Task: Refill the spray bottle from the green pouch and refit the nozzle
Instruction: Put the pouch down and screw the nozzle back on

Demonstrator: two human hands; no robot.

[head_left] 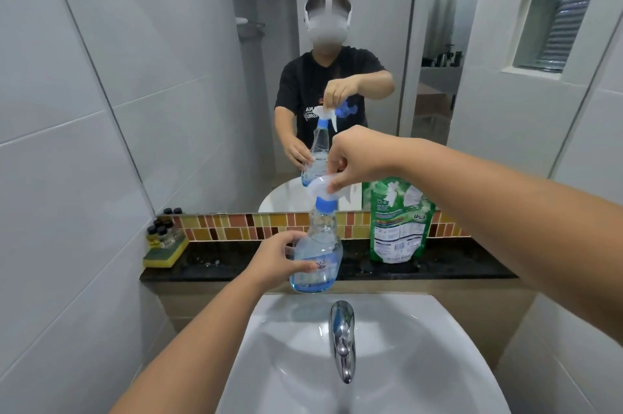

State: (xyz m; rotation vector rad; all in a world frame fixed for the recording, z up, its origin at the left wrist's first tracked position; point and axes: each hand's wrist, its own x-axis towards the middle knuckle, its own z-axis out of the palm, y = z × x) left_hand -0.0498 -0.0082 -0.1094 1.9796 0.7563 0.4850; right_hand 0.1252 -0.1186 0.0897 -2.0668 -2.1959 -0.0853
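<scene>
Right hand (357, 157): fingers curled down, white nozzle (320, 186) pinched from above at its top. Nozzle is seated on the blue collar (325, 203) at the neck of the spray bottle (317, 251). Left hand (281, 260): fingers and thumb wrapped round the bottle's lower body, over the label. Bottle is held upright in the air above the back rim of the white sink (364, 356), just ahead of the chrome tap (343, 339). A shallow layer of blue liquid is seen at the bottle's base.

Green pouch (397, 221) is stood upright on the black counter (215, 265), right of the bottle, against the mirror (202, 76). A sponge (165, 253) with small dark-capped bottles (161, 231) is placed at the counter's left end. Mosaic tile strip (236, 226) is run under the mirror; grey wall tiles elsewhere.

Bottle label print is blurred, unreadable. Pouch back panel: barcode visible, text too small to read.
</scene>
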